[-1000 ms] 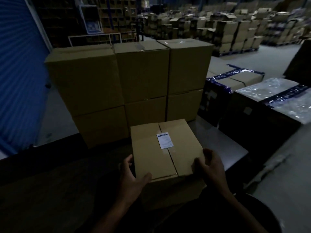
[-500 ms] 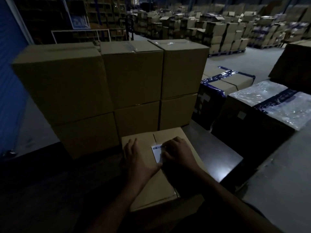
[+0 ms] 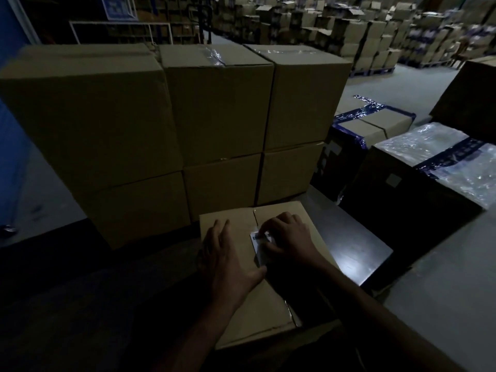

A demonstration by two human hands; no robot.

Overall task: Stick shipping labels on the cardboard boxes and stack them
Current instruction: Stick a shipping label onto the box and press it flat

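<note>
Head view, low light: the shipping label [image 3: 259, 244] lies on top of the near cardboard box [image 3: 241, 299], beside its centre seam, at about 6 o'clock in the frame. The right hand [image 3: 288, 237] lies over the label's right part with fingers bent down onto it, pressing rather than pinching as far as the dimness allows. The left hand [image 3: 225, 256] lies flat and relaxed on the box top at the label's 9 o'clock, fingers spread, thumb reaching toward the label's lower edge, steadying the box.

By my reading, the label is on and being smoothed down, so the sticking step for this box is nearly done; lifting it onto a stack is not yet done.

At 12 o'clock from the box, just behind it, stands a wall of stacked boxes [image 3: 214, 108], three columns wide and two high; whether they carry labels cannot be seen from here. At 3 o'clock sit wrapped cartons [image 3: 434, 167] with blue tape, and far rows of boxes [image 3: 362, 30] fill the warehouse at 1 o'clock.
</note>
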